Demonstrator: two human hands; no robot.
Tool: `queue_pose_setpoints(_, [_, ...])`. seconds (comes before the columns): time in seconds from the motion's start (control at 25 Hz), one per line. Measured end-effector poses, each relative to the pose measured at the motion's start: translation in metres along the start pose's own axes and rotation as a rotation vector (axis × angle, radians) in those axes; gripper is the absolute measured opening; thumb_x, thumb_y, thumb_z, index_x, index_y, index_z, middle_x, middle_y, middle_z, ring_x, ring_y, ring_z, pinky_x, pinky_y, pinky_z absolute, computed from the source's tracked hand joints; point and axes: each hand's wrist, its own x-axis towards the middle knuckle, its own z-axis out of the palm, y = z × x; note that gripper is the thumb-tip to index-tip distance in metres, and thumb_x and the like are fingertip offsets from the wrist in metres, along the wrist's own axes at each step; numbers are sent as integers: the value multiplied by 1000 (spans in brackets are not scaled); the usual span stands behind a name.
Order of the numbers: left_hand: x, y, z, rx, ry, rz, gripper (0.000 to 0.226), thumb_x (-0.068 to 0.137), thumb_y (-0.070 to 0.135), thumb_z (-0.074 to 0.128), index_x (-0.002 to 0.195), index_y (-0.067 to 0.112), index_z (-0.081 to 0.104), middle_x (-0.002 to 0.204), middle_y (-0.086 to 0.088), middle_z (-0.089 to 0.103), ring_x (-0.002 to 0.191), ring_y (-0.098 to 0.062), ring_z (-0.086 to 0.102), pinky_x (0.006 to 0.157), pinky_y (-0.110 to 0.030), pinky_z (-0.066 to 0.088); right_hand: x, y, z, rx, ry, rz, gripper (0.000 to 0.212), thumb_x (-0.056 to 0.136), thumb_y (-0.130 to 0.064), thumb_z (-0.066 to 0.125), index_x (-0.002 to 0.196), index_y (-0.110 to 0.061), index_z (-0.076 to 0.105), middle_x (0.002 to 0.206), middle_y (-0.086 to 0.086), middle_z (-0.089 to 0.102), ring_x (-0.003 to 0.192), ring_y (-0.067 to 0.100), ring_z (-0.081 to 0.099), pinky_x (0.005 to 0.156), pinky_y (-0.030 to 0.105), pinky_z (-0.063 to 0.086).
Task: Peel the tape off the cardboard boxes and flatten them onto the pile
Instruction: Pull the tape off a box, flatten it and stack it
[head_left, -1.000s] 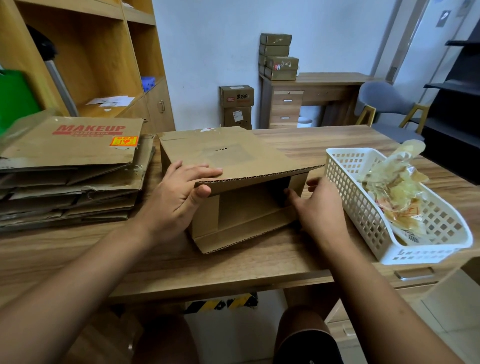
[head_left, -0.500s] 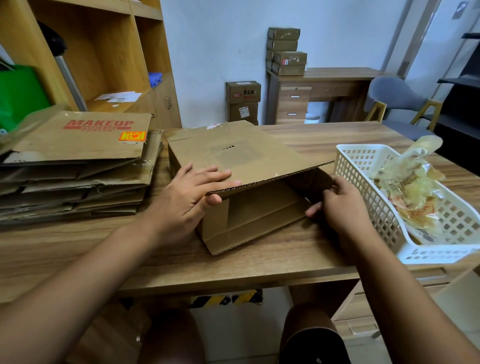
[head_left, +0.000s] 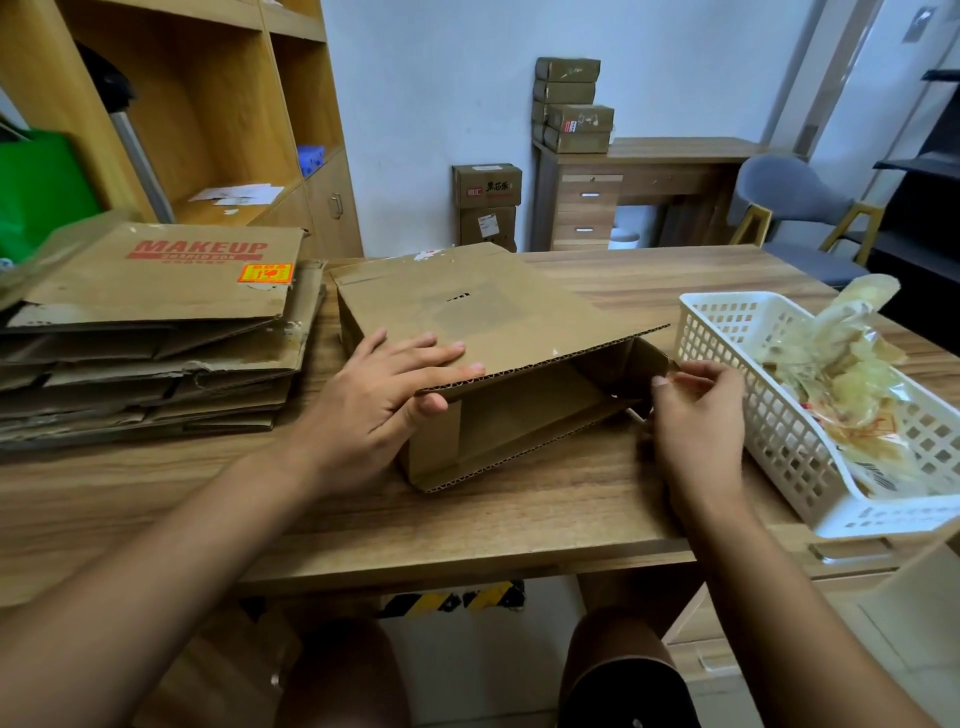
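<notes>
An open brown cardboard box (head_left: 483, 317) lies on its side on the wooden desk (head_left: 519, 519), its mouth facing me. My left hand (head_left: 387, 397) grips the front edge of its top panel, fingers flat above and thumb under the edge. My right hand (head_left: 693, 410) is at the box's right front corner and pinches a thin strip of clear tape (head_left: 680, 382) between thumb and fingertips. A pile of flattened boxes (head_left: 156, 332), topped by one printed MAKEUP, sits at the left of the desk.
A white plastic basket (head_left: 789, 441) holding crumpled peeled tape stands just right of my right hand. Wooden shelving rises behind the pile. More taped boxes (head_left: 571, 104) stand on a far desk and on the floor, with a grey chair (head_left: 795, 208) beside them.
My right hand came out from the box's mouth to its right front corner and now pinches tape there. The left hand kept its hold on the top panel.
</notes>
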Motion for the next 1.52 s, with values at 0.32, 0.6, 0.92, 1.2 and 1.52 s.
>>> queue_pose_setpoints(0.32, [3, 4, -1, -28, -24, -25, 45, 96, 75, 10, 135, 74, 31, 152, 20, 45, 148, -1, 29, 123, -57, 15, -68, -35, 3, -288, -386, -394, 27, 97, -8, 56, 117, -23, 67, 105, -12, 65, 89, -2, 57, 81, 14, 46])
queue_pose_setpoints(0.6, [8, 5, -4, -85, 6, -26, 44, 96, 76, 14, 132, 73, 38, 149, 21, 48, 146, 0, 33, 122, -58, 15, -94, -55, 42, -180, -815, -55, 43, 99, -23, 55, 142, -30, 53, 68, 0, 70, 48, 11, 63, 51, 29, 54])
queue_pose_setpoints(0.92, [11, 5, -5, -80, -24, -55, 57, 92, 80, 12, 136, 59, 41, 148, 27, 43, 146, 1, 31, 123, -57, 12, -112, -61, 45, 21, -852, 145, 34, 102, -18, 53, 135, -28, 57, 84, 1, 71, 44, 10, 59, 41, 23, 46])
queue_pose_setpoints(1.2, [8, 7, -6, -59, -53, -50, 53, 91, 81, 10, 134, 64, 36, 148, 33, 37, 146, 4, 28, 124, -55, 10, -127, -58, 27, -37, -829, 78, 23, 101, -19, 55, 113, -34, 68, 82, -6, 71, 47, 1, 57, 47, 21, 46])
queue_pose_setpoints(1.52, [10, 10, -5, -51, -151, -46, 58, 90, 81, 6, 139, 63, 30, 155, 30, 30, 150, 4, 18, 126, -50, 0, -161, -63, 25, -139, -1031, 19, 55, 96, -37, 53, 147, -50, 38, 101, -8, 73, 63, 9, 67, 68, 30, 59])
